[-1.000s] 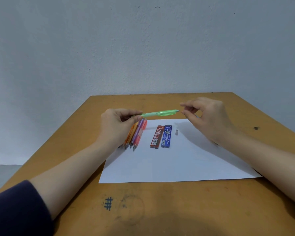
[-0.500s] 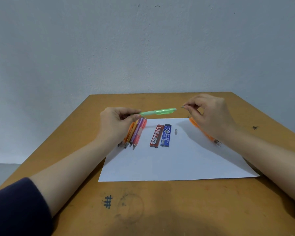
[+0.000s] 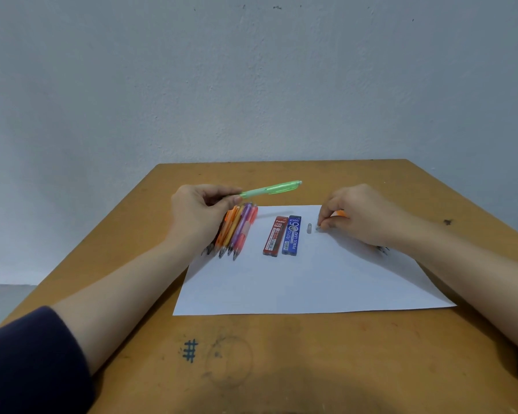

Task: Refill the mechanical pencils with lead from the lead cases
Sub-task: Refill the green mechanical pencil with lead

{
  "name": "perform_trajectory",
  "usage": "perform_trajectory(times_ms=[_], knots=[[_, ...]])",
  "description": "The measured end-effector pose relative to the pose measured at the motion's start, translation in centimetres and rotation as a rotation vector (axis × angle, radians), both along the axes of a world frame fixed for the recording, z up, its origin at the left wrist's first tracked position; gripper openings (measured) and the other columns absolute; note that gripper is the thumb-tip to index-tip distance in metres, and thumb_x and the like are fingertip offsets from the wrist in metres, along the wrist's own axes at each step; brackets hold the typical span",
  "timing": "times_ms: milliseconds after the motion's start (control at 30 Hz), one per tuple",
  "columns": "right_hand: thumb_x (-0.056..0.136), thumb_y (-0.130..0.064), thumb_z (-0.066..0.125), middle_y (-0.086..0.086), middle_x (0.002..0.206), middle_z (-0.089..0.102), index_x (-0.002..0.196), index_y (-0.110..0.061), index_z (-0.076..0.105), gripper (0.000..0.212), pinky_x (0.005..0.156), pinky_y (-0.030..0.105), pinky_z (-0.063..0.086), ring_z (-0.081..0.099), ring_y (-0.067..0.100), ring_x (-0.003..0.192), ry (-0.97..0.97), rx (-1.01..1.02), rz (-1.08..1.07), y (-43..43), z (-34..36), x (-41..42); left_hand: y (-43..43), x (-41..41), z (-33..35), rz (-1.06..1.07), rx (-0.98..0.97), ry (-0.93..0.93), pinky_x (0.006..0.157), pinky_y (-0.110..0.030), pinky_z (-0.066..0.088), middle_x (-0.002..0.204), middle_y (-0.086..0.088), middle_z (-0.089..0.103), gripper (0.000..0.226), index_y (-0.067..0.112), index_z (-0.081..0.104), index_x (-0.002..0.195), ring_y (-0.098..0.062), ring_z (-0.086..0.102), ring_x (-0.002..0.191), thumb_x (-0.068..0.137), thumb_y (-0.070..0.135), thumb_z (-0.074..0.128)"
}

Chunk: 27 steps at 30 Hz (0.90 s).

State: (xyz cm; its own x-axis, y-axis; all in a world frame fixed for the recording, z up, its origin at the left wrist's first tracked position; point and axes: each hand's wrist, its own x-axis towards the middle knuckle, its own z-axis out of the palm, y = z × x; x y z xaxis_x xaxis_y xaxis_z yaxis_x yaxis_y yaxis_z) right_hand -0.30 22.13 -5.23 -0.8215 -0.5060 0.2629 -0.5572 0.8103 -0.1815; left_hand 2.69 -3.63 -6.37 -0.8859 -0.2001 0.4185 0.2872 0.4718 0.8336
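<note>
My left hand (image 3: 196, 212) grips a green mechanical pencil (image 3: 271, 188) by its tip end, holding it in the air with the back end pointing right. Below that hand several orange, purple and pink pencils (image 3: 237, 230) lie side by side on the white paper (image 3: 305, 279). A red lead case (image 3: 275, 236) and a blue lead case (image 3: 292, 235) lie next to each other in the middle. My right hand (image 3: 362, 216) is down on the paper, its fingertips pinching a tiny grey piece (image 3: 318, 228) beside a small grey cap (image 3: 309, 228). An orange pencil (image 3: 340, 213) lies mostly hidden under this hand.
The paper lies on a brown wooden table (image 3: 281, 354) with pen marks near the front edge. A grey wall stands right behind the table's far edge.
My right hand dropped from the green pencil's back end down to the paper, next to the grey cap. The left hand tilted the green pencil's back end slightly upward.
</note>
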Motion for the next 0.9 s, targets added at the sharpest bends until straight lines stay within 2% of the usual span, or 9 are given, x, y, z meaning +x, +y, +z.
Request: perform_trajectory(times_ms=[100, 233, 467, 533, 600, 667, 733, 800, 900], knots=[[0.083, -0.022, 0.07, -0.008, 0.095, 0.066, 0.083, -0.024, 0.075, 0.005, 0.085, 0.035, 0.046, 0.055, 0.011, 0.095, -0.077, -0.004, -0.015, -0.1, -0.3, 0.0, 0.0, 0.0, 0.0, 0.002, 0.008, 0.002, 0.069, -0.015, 0.05, 0.081, 0.016, 0.068, 0.013, 0.027, 0.073, 0.094, -0.005, 0.065, 0.083, 0.085, 0.019, 0.07], [0.081, -0.029, 0.072, -0.013, 0.093, 0.065, 0.08, -0.03, 0.074, 0.003, 0.082, 0.042, 0.049, 0.056, 0.011, 0.097, -0.07, -0.017, -0.04, -0.4, -0.6, 0.2, 0.1, 0.1, 0.0, 0.005, -0.005, 0.003, 0.07, -0.015, 0.051, 0.081, 0.016, 0.068, 0.013, 0.025, 0.074, 0.096, -0.007, 0.065, 0.085, 0.085, 0.019, 0.07], [0.076, -0.035, 0.076, -0.004, 0.089, 0.068, 0.08, -0.025, 0.076, 0.011, 0.078, 0.043, 0.05, 0.058, 0.015, 0.093, -0.061, -0.039, -0.054, -0.7, -0.3, 0.8, 0.2, 0.3, 0.1, -0.013, 0.011, -0.007, 0.069, -0.012, 0.049, 0.081, 0.018, 0.067, 0.014, 0.031, 0.072, 0.092, -0.004, 0.065, 0.086, 0.084, 0.019, 0.071], [0.076, -0.035, 0.076, -0.004, 0.087, 0.068, 0.081, -0.023, 0.076, 0.013, 0.077, 0.036, 0.049, 0.057, 0.014, 0.089, -0.048, -0.059, -0.072, -0.7, 0.2, 0.9, 0.3, 0.4, 0.1, -0.012, 0.003, -0.004, 0.072, -0.014, 0.05, 0.083, 0.017, 0.068, 0.014, 0.028, 0.073, 0.094, -0.006, 0.065, 0.087, 0.084, 0.019, 0.07], [0.077, -0.03, 0.076, -0.006, 0.084, 0.068, 0.086, -0.02, 0.076, 0.013, 0.072, 0.015, 0.042, 0.056, 0.009, 0.082, -0.038, -0.171, -0.091, -0.8, 0.6, 1.4, 0.4, 0.5, 0.1, -0.014, 0.007, 0.004, 0.074, -0.018, 0.052, 0.085, 0.013, 0.07, 0.014, 0.024, 0.074, 0.097, -0.008, 0.066, 0.087, 0.084, 0.018, 0.07], [0.077, -0.024, 0.076, -0.005, 0.082, 0.069, 0.095, -0.02, 0.074, 0.018, 0.067, 0.008, 0.037, 0.054, 0.0, 0.071, -0.004, -0.346, -0.1, -1.0, 0.8, 1.7, 0.5, 0.6, 0.1, -0.026, 0.007, 0.015, 0.071, -0.016, 0.052, 0.084, 0.013, 0.07, 0.013, 0.027, 0.073, 0.095, -0.007, 0.066, 0.085, 0.084, 0.019, 0.07], [0.079, -0.019, 0.075, -0.003, 0.079, 0.071, 0.102, -0.022, 0.071, 0.024, 0.069, 0.013, 0.042, 0.058, 0.001, 0.067, 0.018, -0.555, -0.096, -1.3, 0.6, 1.9, 0.7, 0.8, 0.1, -0.044, -0.002, 0.03, 0.067, -0.012, 0.051, 0.081, 0.016, 0.069, 0.015, 0.033, 0.071, 0.089, -0.003, 0.065, 0.082, 0.084, 0.019, 0.07], [0.081, -0.015, 0.073, -0.001, 0.078, 0.071, 0.102, -0.023, 0.069, 0.023, 0.075, 0.021, 0.048, 0.063, 0.009, 0.071, -0.024, -0.731, -0.073, -1.6, 0.2, 2.0, 0.8, 0.8, 0.0, -0.058, 0.009, 0.028, 0.064, -0.01, 0.05, 0.08, 0.015, 0.069, 0.015, 0.033, 0.071, 0.088, -0.002, 0.064, 0.079, 0.084, 0.018, 0.071], [0.084, -0.012, 0.07, 0.004, 0.08, 0.072, 0.102, -0.026, 0.065, 0.024, 0.081, 0.036, 0.052, 0.063, 0.018, 0.073, -0.101, -0.863, -0.044, -2.1, -0.2, 2.1, 1.1, 0.9, -0.2, -0.08, 0.075, 0.008, 0.061, -0.009, 0.047, 0.08, 0.01, 0.07, 0.014, 0.028, 0.072, 0.087, -0.002, 0.064, 0.076, 0.083, 0.014, 0.071]])
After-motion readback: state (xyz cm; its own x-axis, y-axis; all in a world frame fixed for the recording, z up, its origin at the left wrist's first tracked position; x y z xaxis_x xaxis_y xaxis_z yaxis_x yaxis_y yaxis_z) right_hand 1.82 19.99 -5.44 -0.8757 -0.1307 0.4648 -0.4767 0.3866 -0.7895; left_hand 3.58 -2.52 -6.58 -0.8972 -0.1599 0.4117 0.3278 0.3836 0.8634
